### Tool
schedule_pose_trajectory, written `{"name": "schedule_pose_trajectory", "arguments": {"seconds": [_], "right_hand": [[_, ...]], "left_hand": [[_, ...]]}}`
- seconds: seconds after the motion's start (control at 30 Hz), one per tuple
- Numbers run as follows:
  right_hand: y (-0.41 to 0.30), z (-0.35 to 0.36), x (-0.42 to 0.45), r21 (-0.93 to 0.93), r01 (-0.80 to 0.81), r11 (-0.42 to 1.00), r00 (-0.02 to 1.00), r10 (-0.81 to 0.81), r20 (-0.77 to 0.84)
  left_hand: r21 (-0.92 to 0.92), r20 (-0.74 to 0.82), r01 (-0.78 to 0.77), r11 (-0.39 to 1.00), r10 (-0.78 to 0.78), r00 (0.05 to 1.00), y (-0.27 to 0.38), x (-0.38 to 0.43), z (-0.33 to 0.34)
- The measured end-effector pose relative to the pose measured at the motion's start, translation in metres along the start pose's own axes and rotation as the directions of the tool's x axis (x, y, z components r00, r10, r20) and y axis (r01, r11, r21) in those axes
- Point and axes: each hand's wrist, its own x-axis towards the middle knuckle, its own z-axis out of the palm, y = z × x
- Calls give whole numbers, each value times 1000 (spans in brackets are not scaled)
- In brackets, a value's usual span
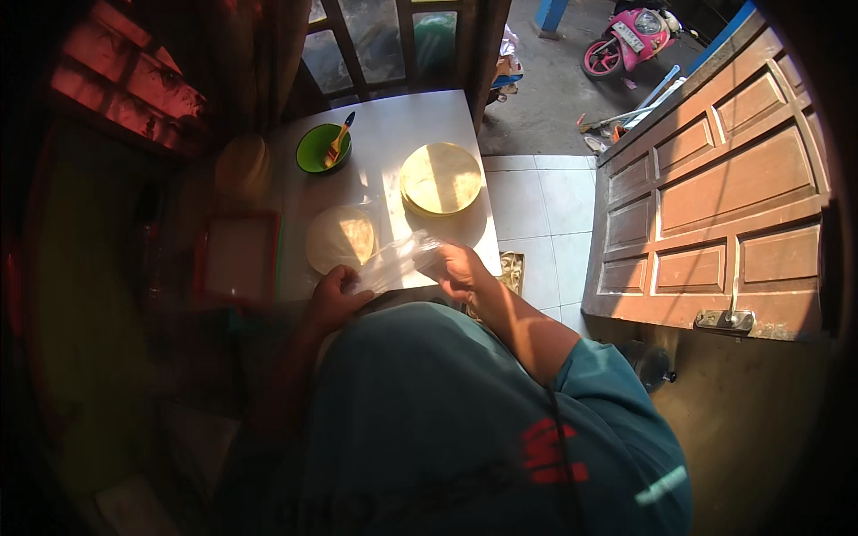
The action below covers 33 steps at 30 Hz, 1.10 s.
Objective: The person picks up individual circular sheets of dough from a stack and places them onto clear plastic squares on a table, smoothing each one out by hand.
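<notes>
Between my two hands stretches a clear plastic sheet or bag (395, 262), crumpled where it catches the sun. My left hand (337, 295) grips its lower left end, and my right hand (456, 268) pinches its upper right end. Just beyond my left hand lies a round flat pale disc, perhaps flatbread (340, 240), on the white tabletop (429, 110); clear plastic seems to lie about it. Farther right stands a stack of similar round discs (442, 177), half in sunlight. A green bowl (315, 149) at the back holds a brush (338, 139) with a yellow and dark handle.
Left of the table sits a red-rimmed tray or box (275, 258) in shade, with another dim stack of round things (242, 164) behind it. A wooden panelled door (730, 194) stands at the right beside white floor tiles (519, 201). Outside is a pink scooter (630, 40).
</notes>
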Motion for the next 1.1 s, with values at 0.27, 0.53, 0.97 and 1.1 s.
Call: {"name": "schedule_pose_trajectory", "arguments": {"seconds": [0.27,0.53,0.97,1.1], "right_hand": [[29,-30,6,-961,106,257,987,90,133],[19,11,18,128,17,992,991,0,-132],[70,20,20,-840,-167,516,984,145,-107],[105,25,40,-414,-92,905,941,-57,-335]], "left_hand": [[-880,-25,172,442,-404,914,25,8,7],[-253,118,208,945,-183,976,-33,-15,-6],[-877,-48,120,465,-333,942,-57,-25,-19],[-916,159,196,351,-131,978,-114,-41,-49]]}}
